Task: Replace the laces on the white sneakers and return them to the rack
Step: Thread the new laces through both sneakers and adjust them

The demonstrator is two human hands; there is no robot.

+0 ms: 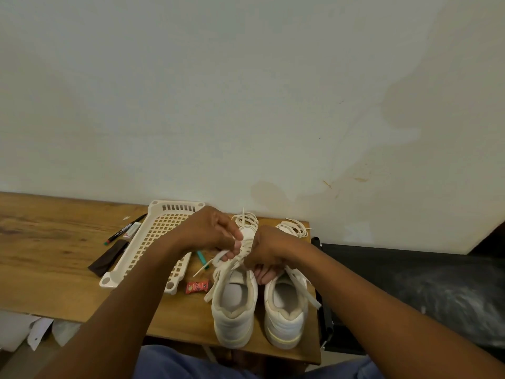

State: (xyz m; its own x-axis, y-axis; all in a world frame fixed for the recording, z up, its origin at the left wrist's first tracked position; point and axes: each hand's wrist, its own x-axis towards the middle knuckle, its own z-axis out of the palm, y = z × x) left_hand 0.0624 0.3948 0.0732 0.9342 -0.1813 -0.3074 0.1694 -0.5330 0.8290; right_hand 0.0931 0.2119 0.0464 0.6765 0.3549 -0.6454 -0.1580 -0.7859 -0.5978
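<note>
Two white sneakers stand side by side on the wooden table, heels toward me: the left sneaker (233, 313) and the right sneaker (285, 310). Above the left sneaker's tongue my left hand (210, 231) pinches a cream lace (210, 265) whose end trails off to the left. Close beside it, my right hand (266, 253) grips the laces over the same shoe's eyelets. Two loose bundles of laces lie behind the shoes, one (247, 218) near the middle and one (293, 227) at the right. The cream plastic rack (153, 242) lies flat to the left of the shoes.
The wooden table (54, 258) ends just right of the shoes, where a black chair (396, 291) stands. Marker pens (125, 229), a dark cloth (105, 259), a teal pen (202, 258) and a red wrapper (197, 286) lie around the rack. A wall stands close behind.
</note>
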